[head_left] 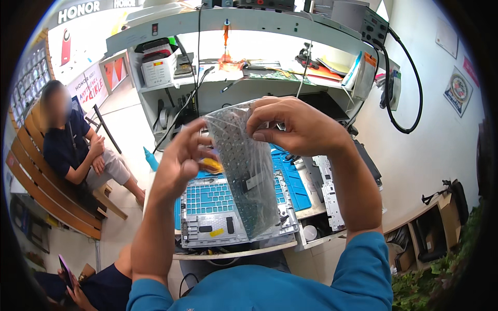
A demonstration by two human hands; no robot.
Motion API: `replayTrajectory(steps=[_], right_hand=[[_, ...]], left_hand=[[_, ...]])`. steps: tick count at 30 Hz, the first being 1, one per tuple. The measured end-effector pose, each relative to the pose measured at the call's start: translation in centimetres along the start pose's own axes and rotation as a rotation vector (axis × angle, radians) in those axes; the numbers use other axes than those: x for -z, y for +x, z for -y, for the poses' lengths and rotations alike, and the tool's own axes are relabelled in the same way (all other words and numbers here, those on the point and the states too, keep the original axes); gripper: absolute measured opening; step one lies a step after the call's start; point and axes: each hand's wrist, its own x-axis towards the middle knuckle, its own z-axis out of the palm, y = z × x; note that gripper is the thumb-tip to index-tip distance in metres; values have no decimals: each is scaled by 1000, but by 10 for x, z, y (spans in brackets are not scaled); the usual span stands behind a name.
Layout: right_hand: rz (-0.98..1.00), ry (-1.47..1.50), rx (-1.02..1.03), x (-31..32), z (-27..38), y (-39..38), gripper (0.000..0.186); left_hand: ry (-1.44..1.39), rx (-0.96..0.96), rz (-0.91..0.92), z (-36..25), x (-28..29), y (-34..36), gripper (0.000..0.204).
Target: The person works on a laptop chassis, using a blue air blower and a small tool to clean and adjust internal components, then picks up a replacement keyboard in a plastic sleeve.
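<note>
My right hand [282, 124] pinches the top of a clear plastic bag [241, 192] that holds a dark laptop keyboard, hanging upright in front of me. My left hand [184, 158] has its fingers spread and curved beside the bag's upper left; whether a fingertip touches it is unclear. Below lies a silver laptop top case [205, 230] with an open key grid, on a blue work mat [296, 192]. A yellow item [211, 165] shows behind my left fingers.
A metal laptop part [329, 199] lies at right. A shelf [181, 78] with tools and papers stands behind the bench. A seated person [67, 150] is on a wooden bench at left; another person's hand holds a phone [66, 272] at lower left. Cables [402, 124] hang at upper right.
</note>
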Motion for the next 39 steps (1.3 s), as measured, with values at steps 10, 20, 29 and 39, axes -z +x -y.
replayTrajectory(steps=[10, 20, 29, 39], right_hand=[[145, -256, 89, -6, 24, 28, 11], [131, -581, 111, -26, 16, 46, 13], [94, -683, 109, -43, 16, 68, 18], [131, -477, -376, -55, 13, 74, 22]], left_hand=[[567, 51, 414, -86, -5, 77, 82], [808, 196, 387, -97, -5, 90, 76], [1052, 99, 295, -69, 7, 112, 61], [1001, 53, 94, -48, 15, 107, 50]])
